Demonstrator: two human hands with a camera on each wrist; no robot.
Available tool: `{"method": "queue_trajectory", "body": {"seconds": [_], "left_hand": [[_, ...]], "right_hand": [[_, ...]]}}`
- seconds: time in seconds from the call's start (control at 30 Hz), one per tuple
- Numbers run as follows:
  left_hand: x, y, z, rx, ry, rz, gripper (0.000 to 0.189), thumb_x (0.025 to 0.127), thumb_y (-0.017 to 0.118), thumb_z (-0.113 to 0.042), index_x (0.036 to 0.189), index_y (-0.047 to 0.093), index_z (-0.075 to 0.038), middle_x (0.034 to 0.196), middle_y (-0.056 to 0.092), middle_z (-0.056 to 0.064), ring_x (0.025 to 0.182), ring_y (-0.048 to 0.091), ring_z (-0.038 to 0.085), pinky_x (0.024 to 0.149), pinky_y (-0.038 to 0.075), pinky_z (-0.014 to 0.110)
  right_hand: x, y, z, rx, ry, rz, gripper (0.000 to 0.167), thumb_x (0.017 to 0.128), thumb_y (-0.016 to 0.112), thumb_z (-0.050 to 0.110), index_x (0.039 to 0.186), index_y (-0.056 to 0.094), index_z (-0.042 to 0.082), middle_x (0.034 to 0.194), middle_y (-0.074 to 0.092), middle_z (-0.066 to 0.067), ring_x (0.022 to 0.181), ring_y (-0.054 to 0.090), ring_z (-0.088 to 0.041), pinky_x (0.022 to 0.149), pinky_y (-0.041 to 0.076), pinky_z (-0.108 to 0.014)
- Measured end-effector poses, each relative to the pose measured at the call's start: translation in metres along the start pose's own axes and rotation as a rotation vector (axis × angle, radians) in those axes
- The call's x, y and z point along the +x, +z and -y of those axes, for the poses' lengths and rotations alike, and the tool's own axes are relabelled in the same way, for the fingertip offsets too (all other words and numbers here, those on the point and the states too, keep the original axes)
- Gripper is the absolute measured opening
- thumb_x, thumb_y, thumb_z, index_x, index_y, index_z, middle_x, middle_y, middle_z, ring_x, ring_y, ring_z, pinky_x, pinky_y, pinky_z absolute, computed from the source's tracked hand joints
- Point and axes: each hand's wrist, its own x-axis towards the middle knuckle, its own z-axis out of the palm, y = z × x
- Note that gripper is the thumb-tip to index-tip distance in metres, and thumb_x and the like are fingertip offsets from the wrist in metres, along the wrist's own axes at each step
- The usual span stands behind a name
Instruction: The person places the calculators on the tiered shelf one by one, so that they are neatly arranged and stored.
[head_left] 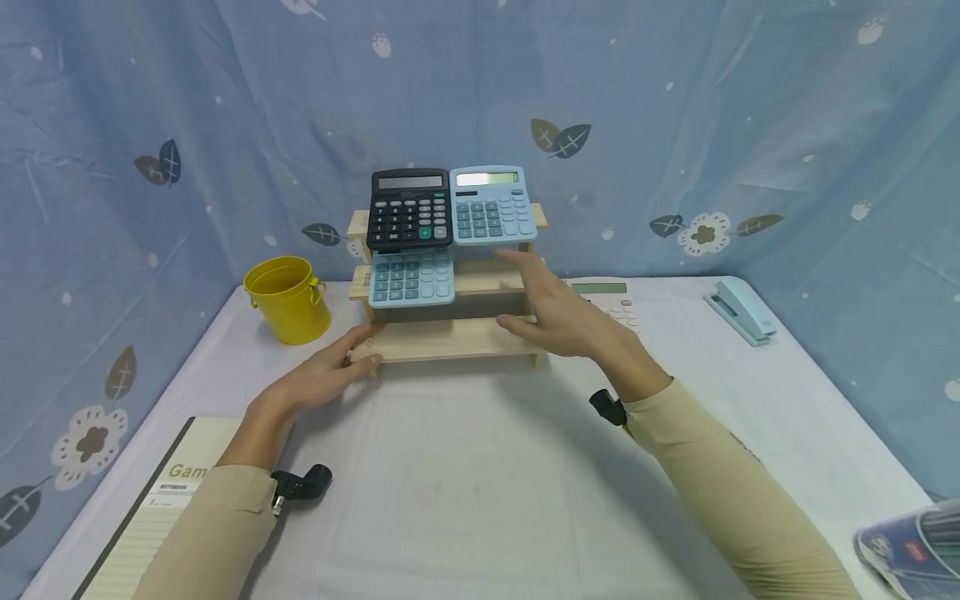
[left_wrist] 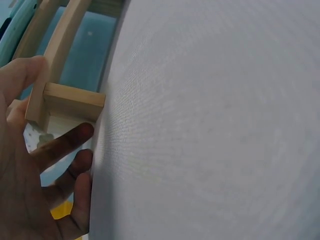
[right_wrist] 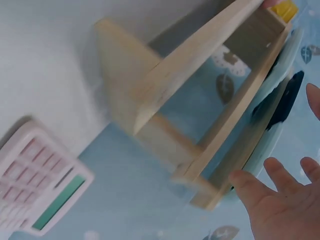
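Note:
A three-step wooden rack (head_left: 450, 340) stands against the back curtain. A black calculator (head_left: 410, 208) and a light blue calculator (head_left: 492, 206) lean side by side on its top step. Below the black one, another light blue calculator (head_left: 412, 279) rests on the middle step, its upper part hidden. My left hand (head_left: 322, 371) grips the left end of the bottom step, thumb on the board and fingers around its side in the left wrist view. Fingers extended, my right hand (head_left: 562, 312) hovers by the rack's right side and holds nothing. A pale pink calculator (right_wrist: 42, 175) lies right of the rack.
Left of the rack stands a yellow bucket (head_left: 296, 304). A notebook (head_left: 142, 517) lies at the front left, partly under the left forearm. Toward the right edge are a light blue stapler (head_left: 741, 311) and, nearer, a blue patterned container (head_left: 907, 550).

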Motion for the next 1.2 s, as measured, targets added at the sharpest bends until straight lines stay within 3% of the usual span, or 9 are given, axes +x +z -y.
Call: {"method": "queue_trajectory", "body": {"seconds": [0.3,0.53,0.8,1.03,1.2], "left_hand": [[-0.001,0.0,0.001,-0.005,-0.007,0.002,0.075,0.103,0.043,-0.065,0.166,0.016,-0.034,0.173,0.012,0.007,0.154,0.022,0.045,0.12,0.023,0.068],[0.0,0.001,0.0,-0.004,0.0,-0.002,0.075,0.103,0.043,-0.065,0.165,0.016,-0.033,0.173,0.013,0.008,0.153,0.024,0.044,0.12,0.024,0.068],[0.0,0.002,-0.001,-0.006,-0.002,-0.002,0.074,0.104,0.043,-0.063,0.166,0.016,-0.032,0.173,0.012,0.008,0.154,0.022,0.044,0.12,0.022,0.068],[-0.001,0.001,-0.003,-0.009,0.006,-0.002,0.074,0.104,0.044,-0.063,0.165,0.017,-0.032,0.173,0.013,0.007,0.155,0.021,0.043,0.12,0.023,0.068],[-0.001,0.001,-0.003,-0.007,-0.001,0.0,0.073,0.104,0.043,-0.064,0.165,0.017,-0.034,0.173,0.013,0.007,0.154,0.023,0.045,0.12,0.024,0.068]], "right_hand": [[-0.025,-0.016,-0.026,-0.022,0.056,0.012,0.085,0.1,0.068,0.031,0.162,0.015,0.009,0.164,0.025,-0.018,0.148,0.034,-0.035,0.121,0.032,-0.054],[-0.04,-0.025,-0.046,-0.003,0.122,0.004,0.092,0.099,0.07,0.032,0.164,0.009,0.008,0.169,0.015,-0.016,0.156,0.018,-0.036,0.124,0.024,-0.058],[-0.045,-0.025,-0.068,-0.01,0.173,-0.003,0.095,0.098,0.07,0.033,0.164,0.007,0.008,0.17,0.015,-0.017,0.156,0.017,-0.039,0.123,0.023,-0.061],[-0.048,-0.022,-0.085,-0.153,0.238,-0.046,0.094,0.097,0.071,0.034,0.163,0.013,0.002,0.166,0.022,-0.025,0.149,0.027,-0.05,0.119,0.025,-0.067],[-0.048,-0.021,-0.094,-0.137,0.267,-0.015,0.094,0.098,0.07,0.035,0.163,0.011,0.002,0.167,0.018,-0.024,0.15,0.023,-0.05,0.12,0.023,-0.067]]}}
